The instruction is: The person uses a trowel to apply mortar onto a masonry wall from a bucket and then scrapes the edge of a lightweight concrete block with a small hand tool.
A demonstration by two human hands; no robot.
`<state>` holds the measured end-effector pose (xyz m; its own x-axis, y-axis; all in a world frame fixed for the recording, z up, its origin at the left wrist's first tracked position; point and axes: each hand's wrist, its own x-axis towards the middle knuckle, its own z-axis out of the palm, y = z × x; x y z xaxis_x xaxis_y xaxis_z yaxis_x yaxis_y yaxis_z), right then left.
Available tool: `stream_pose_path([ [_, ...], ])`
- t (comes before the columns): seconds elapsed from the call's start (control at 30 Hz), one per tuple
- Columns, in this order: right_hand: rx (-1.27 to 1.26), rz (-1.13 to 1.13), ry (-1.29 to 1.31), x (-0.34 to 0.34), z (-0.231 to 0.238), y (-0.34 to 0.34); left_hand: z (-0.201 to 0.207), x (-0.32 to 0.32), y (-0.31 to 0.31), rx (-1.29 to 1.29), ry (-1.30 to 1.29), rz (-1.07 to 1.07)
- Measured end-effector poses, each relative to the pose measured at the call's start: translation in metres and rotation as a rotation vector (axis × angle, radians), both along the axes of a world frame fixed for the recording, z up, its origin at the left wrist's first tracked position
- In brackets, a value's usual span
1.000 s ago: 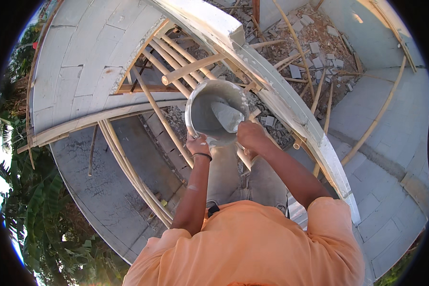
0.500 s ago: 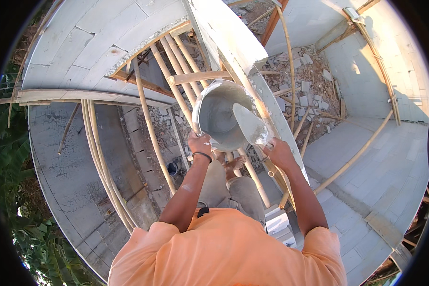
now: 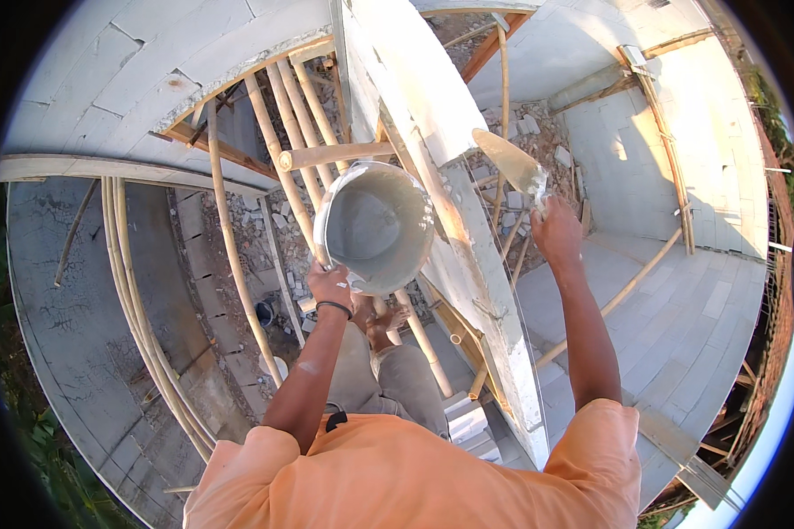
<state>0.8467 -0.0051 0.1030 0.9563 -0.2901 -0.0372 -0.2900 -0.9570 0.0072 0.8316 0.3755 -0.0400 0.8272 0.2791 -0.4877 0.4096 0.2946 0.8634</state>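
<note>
My left hand (image 3: 330,286) is closed on the near rim of a round bucket (image 3: 422,216), tilted so that its inside faces me. Grey wet mortar (image 3: 375,231) coats the inside and lies in the bottom. Out to the right, my right hand (image 3: 558,231) grips the handle of a trowel (image 3: 508,162). The pointed blade is raised beyond the far side of a narrow block wall (image 3: 481,286), apart from the bucket. Mortar-coloured smears show on the blade; how much it carries I cannot tell.
Bamboo poles (image 3: 231,256) cross below me over rubble-strewn ground. A thicker crosspiece (image 3: 340,156) lies just beyond the bucket. Pale block walls rise at left and right, with more broken blocks (image 3: 528,123) behind the narrow wall. White blocks (image 3: 470,421) are stacked near my legs.
My right hand has swung the trowel from over the bucket's right side out to the right, across the narrow wall. My left hand keeps its hold on the bucket, and the whole view has shifted.
</note>
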Motion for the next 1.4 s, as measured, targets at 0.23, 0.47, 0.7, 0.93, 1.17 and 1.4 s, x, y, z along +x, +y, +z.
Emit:
stream_pose_path([
  [0.23,-0.106,0.067,-0.067,-0.003,-0.008,-0.008,-0.014,-0.016,0.029,0.179,0.121,-0.04],
  [0.47,-0.186,0.191,-0.006,0.024,0.03,-0.014,-0.027,-0.025,0.034,-0.025,0.133,0.042],
  [0.7,-0.445,0.546,0.138,0.122,0.054,0.004,-0.043,-0.03,0.032,0.006,0.141,0.073],
  [0.93,-0.59,0.769,0.263,0.205,0.117,0.016,-0.068,-0.019,0.012,-0.044,0.134,0.033],
  [1.17,-0.118,0.293,0.446,0.123,0.156,0.116,-0.096,-0.012,0.031,-0.17,0.168,0.14],
  [1.4,0.475,0.156,0.802,0.034,-0.214,0.212,-0.195,-0.005,0.035,-0.407,0.228,0.203],
])
